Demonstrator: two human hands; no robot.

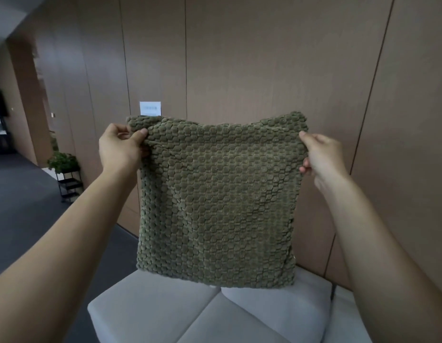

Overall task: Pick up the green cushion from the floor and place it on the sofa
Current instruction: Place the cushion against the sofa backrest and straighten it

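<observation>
Brown wood-look wall panels (239,58) fill most of what you face, split by thin dark vertical seams. Below them, at the bottom edge of your view, sits the pale grey sofa (153,310), its seat cushions meeting in soft seams. Dark grey floor (22,199) runs off to your left along the wall.

You hold the green cushion (217,201) upright in the air in front of the wall, clear of the floor, its lower edge hanging just above the back edge of the sofa seat. Its bobbled fabric faces you and sags a little between your hands.

Your left hand (118,147) has its grip pinched closed on the cushion's upper left corner. Your right hand (321,157) has its grip closed on the upper right edge.

Farther left by the wall stands a black rack with a leafy plant (62,162) on top. A small white label (150,108) sits on the wall just above the cushion's top left corner.
</observation>
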